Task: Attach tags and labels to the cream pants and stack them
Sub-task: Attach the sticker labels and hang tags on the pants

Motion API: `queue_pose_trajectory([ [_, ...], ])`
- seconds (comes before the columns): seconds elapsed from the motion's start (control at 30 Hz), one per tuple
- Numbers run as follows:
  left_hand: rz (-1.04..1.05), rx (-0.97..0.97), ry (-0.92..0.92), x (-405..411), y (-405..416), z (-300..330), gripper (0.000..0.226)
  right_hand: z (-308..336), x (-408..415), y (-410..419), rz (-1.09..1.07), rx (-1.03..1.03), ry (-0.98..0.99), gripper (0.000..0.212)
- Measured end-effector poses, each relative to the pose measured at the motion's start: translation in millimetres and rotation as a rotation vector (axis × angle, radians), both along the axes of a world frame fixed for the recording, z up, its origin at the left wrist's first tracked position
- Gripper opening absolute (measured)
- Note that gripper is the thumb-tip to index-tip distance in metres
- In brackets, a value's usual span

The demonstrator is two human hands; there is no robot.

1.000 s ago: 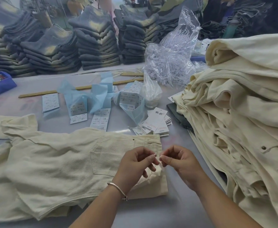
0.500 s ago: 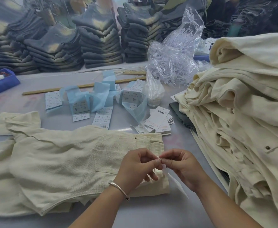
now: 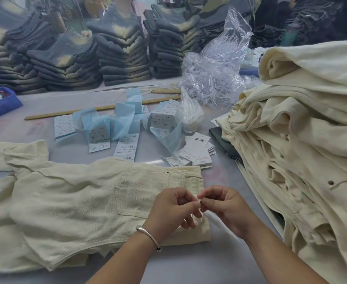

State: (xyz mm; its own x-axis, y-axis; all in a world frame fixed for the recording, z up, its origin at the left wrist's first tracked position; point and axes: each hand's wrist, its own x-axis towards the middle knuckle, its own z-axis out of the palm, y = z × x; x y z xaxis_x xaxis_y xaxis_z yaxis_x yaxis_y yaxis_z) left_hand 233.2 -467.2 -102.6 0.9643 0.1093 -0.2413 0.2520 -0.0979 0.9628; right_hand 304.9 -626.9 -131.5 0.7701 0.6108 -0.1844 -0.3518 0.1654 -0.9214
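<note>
since a second ago both hands have stayed together over the waistband, and a white strip now hangs out below them that wasn't showing then. left hand (image 3: pixel 173 210), with a silver bangle (image 3: pixel 148 235) on the wrist, has its fingers curled and pinches something tiny at the fingertips; right hand (image 3: pixel 225 208) pinches the same spot, fingertips touching the left's. white strip (image 3: pixel 219 224) trails from the pinch toward 5 o'clock. cream pants (image 3: pixel 76 199) lie flat on the grey table (image 3: pixel 189 265), waistband under the hands. at 3 o'clock a tall heap of cream pants (image 3: pixel 304 140). at 12 o'clock hang tags (image 3: pixel 197 150), sticker sheets (image 3: pixel 126 147), blue backing paper (image 3: pixel 123 117) and a clear bag of plastic fasteners (image 3: pixel 215 78).
</note>
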Motion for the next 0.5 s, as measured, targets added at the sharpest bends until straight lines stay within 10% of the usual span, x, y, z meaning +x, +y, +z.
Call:
queue_pose_trajectory([
  [0.5,-0.011,-0.114,0.074,0.2,5.1,-3.5,0.011,9.5,1.2,0.9,0.052,-0.169,-0.230,0.023],
])
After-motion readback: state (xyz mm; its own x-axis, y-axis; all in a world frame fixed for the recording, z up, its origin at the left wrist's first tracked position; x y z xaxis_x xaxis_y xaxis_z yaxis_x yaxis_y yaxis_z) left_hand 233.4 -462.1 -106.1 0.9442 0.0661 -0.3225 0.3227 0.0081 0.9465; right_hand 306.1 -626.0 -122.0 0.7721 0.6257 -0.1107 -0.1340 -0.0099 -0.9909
